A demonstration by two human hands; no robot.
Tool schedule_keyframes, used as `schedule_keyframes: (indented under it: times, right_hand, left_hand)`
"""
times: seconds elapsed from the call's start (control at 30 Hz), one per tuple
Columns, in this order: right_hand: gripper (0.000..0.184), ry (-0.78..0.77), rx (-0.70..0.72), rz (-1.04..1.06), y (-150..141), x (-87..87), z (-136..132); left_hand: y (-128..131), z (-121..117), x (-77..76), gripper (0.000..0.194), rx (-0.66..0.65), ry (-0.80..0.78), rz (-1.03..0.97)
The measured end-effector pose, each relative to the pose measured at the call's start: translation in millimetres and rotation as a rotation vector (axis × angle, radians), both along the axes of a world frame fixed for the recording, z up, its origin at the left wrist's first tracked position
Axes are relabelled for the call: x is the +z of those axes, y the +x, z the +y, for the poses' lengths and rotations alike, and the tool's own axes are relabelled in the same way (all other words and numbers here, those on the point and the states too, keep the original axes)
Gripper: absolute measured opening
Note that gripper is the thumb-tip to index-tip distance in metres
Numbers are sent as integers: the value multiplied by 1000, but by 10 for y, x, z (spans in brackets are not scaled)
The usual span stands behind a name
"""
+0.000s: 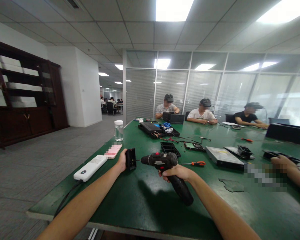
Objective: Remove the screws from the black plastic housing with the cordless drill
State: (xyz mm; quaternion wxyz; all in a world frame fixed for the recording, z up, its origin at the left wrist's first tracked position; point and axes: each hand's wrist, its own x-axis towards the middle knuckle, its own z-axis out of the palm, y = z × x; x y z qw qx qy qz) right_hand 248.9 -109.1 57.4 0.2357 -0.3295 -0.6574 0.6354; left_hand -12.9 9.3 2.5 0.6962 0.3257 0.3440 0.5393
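Note:
My right hand [176, 173] is wrapped round the grip of a black cordless drill [162, 160], whose chuck and bit point left. Held upright in my left hand [122, 160] is a small black plastic housing [131, 159], its hollow side turned toward the drill. The bit's tip reaches the housing or comes very near it; I cannot tell whether it touches a screw. Behind the drill lies a black compartmented tray [170, 149]. To the drill's right rests a screwdriver [198, 163] with an orange and black handle.
On the left edge are a white power bank [90, 167] with a cable, a pink phone [113, 151] and a clear jar [119, 130]. Rightward lie a circuit board [193, 146], a silver disc drive [224, 158] and a co-worker's hand [285, 165]. Several people sit across the green table [130, 206].

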Motion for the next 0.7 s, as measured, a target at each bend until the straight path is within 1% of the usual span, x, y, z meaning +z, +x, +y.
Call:
schedule_keyframes:
  times: [0.13, 0.23, 0.5, 0.7]
  right_hand:
    - [29, 29, 36, 6, -6, 20, -15]
    - [30, 36, 38, -17, 1, 13, -3]
    - [37, 1, 2, -16, 11, -26, 32]
    - [36, -28, 8, 4, 14, -41, 42]
  left_hand:
    - [5, -7, 5, 29, 7, 13, -4]
    - [6, -3, 1, 29, 8, 21, -4]
    - [-1, 16, -10, 29, 14, 12, -7]
    - [10, -1, 2, 29, 17, 18, -6]
